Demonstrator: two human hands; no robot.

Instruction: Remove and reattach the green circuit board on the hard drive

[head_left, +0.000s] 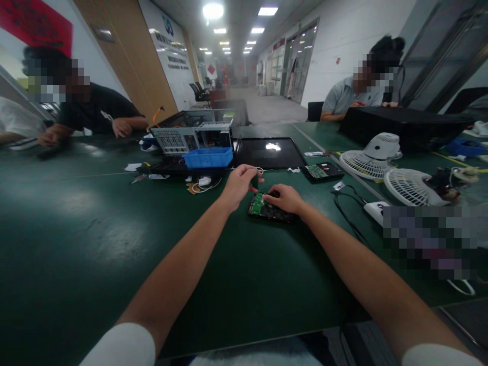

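A hard drive (276, 212) lies flat on the green table in front of me, its green circuit board (258, 204) facing up at the left end. My right hand (285, 198) grips the drive from its far right side, with the thumb laid across the top near the board. Just above the board's far edge is my left hand (242, 185), its fingers pinched together. Whatever sits between those fingertips is dark and too small to name.
Beyond my hands stand a blue bin (208, 157), an opened computer case (190, 134) and a black panel (267, 152). Another hard drive (324, 172) lies to the right, near white fan parts (375, 155) and a power strip (375, 211). Two people sit across the table.
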